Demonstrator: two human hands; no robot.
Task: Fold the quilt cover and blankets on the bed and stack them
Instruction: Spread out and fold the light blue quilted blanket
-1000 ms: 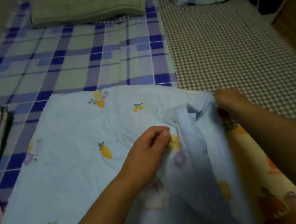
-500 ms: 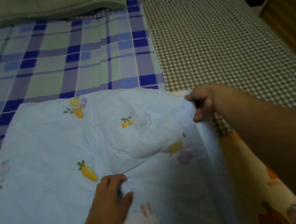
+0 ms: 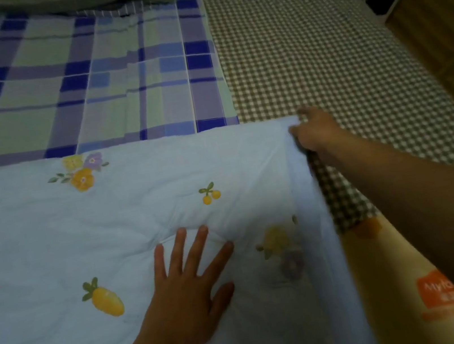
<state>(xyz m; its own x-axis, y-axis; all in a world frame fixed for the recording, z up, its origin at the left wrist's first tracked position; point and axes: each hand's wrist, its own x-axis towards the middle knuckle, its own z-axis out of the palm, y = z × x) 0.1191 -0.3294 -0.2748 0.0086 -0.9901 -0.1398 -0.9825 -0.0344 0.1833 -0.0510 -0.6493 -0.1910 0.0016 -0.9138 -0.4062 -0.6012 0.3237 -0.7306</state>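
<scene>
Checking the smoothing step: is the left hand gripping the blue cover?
No, the left hand lies flat with fingers spread on the blue cover.

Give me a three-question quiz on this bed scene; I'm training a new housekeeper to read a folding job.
1. True or false: the left hand lies flat, fingers spread, on the quilt cover.
2. The right hand grips the cover's: A) near edge B) far right corner C) middle
3. What pattern has the sheet beyond the right hand?

Key: 1 true; 2 B; 3 small brown and white checks.
</scene>
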